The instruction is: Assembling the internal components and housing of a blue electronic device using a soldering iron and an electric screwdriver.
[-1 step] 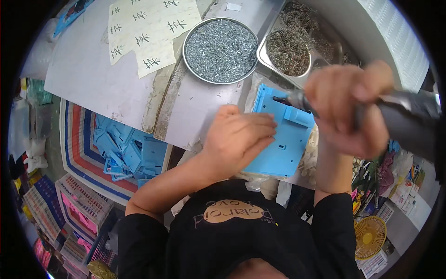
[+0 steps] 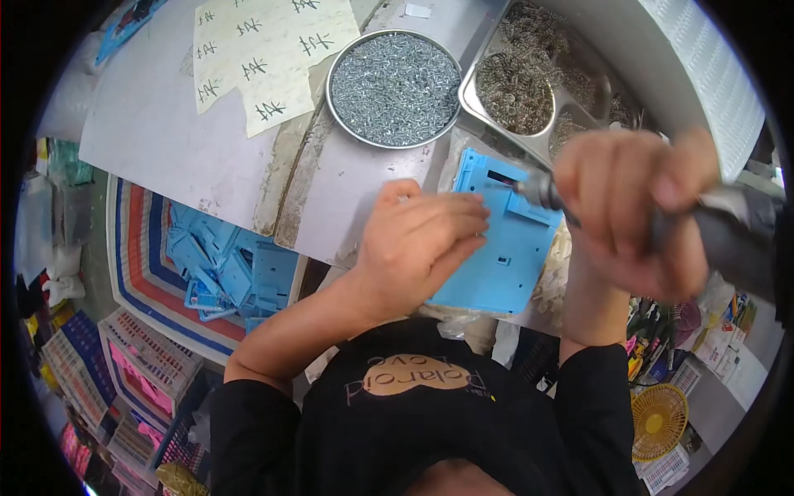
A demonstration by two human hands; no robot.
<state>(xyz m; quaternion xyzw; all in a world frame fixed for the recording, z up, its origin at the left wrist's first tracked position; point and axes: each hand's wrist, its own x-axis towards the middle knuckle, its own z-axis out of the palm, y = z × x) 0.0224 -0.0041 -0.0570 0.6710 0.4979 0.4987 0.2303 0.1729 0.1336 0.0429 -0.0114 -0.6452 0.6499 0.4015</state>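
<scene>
Place: a workshop — a small-parts assembly bench in a cluttered room
Bench [image 2: 165,124]: pale boards, scuffed and chipped along the seam
Metal bits: a round dish [image 2: 393,147] heaped with small silvery pieces [image 2: 393,87], just beside a steel tray [image 2: 468,99] holding what look like springs [image 2: 513,93]
Tool: a dark handheld driver [image 2: 740,227] over a blue plastic panel [image 2: 488,277]
Stock: more blue plastic parts [image 2: 236,277] — a loose heap in a striped container [image 2: 136,264]
Around the bench: a blue crate [image 2: 178,450] and a yellow basket [image 2: 659,422]
</scene>
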